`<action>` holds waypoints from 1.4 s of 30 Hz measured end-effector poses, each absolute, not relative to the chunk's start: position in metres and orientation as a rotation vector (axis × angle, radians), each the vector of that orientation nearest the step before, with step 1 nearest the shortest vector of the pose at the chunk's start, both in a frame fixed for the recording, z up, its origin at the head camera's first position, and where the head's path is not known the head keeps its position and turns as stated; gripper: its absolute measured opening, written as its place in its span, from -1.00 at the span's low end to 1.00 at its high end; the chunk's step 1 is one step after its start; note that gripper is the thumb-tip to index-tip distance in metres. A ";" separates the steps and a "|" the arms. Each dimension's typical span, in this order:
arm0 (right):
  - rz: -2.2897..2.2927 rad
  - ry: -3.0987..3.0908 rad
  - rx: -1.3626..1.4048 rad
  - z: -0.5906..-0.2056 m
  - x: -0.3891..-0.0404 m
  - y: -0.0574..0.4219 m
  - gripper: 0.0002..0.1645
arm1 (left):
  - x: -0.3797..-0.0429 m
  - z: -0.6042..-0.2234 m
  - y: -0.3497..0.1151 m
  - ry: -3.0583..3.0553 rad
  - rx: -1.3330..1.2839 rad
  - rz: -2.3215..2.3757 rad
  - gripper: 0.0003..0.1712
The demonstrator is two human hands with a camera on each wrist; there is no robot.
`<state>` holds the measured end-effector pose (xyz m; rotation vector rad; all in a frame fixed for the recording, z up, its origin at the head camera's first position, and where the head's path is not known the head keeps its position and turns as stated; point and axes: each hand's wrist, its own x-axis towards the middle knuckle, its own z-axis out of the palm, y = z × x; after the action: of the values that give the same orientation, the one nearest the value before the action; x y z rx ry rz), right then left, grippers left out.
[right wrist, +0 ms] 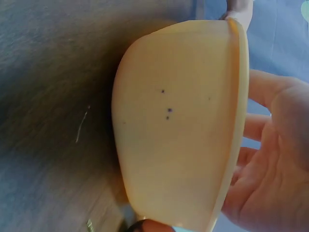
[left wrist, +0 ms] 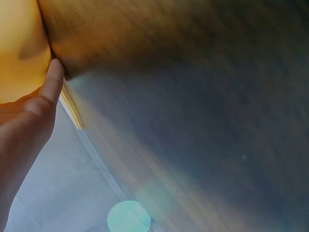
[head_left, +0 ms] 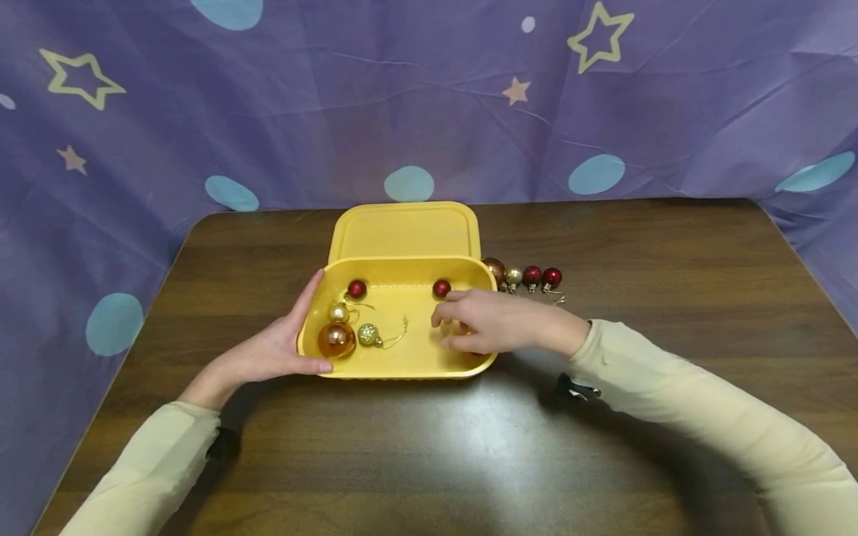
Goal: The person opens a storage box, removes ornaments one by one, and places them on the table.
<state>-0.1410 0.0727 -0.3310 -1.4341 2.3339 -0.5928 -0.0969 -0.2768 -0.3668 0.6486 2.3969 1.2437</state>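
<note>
A yellow plastic box (head_left: 402, 372) stands on the table. My left hand (head_left: 281, 346) grips its left end, thumb at the front rim and fingers along the left side; in the left wrist view a finger presses the outer wall. Over the right rim, my right hand (head_left: 492, 320) reaches inside with fingers bent and a gap between fingertips and thumb; a reddish ornament partly shows beneath it. At the left inside lie a red bauble (head_left: 357, 289), a small gold bauble (head_left: 339, 313), a large orange-gold bauble (head_left: 337, 339) and a glittery gold bauble (head_left: 369, 335). Another red bauble (head_left: 441, 288) lies near the right hand.
Behind the box is a yellow lid (head_left: 405, 231). Right of the box, a row holds a copper bauble (head_left: 494, 269), a glittery gold bauble (head_left: 513, 276) and two red baubles (head_left: 552, 278) with strings. A purple patterned cloth (head_left: 429, 112) hangs behind the wooden table (head_left: 375, 454).
</note>
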 end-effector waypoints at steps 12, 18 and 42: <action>-0.341 2.162 -1.422 -0.325 -0.146 0.060 -0.55 | -0.097 -0.367 -0.276 2.386 0.679 1.263 0.46; -0.378 1.932 -1.334 -0.325 -0.156 0.056 -0.54 | -0.097 -0.369 -0.276 2.384 0.663 1.258 0.46; -0.900 1.447 -1.242 -0.342 -0.177 0.057 -0.58 | -0.096 -0.368 -0.280 2.388 0.654 1.257 0.46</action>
<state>-0.1774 0.0574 -0.3424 -1.2418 1.4472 -0.9001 -0.0963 -0.2795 -0.3683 0.6542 2.3879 1.2574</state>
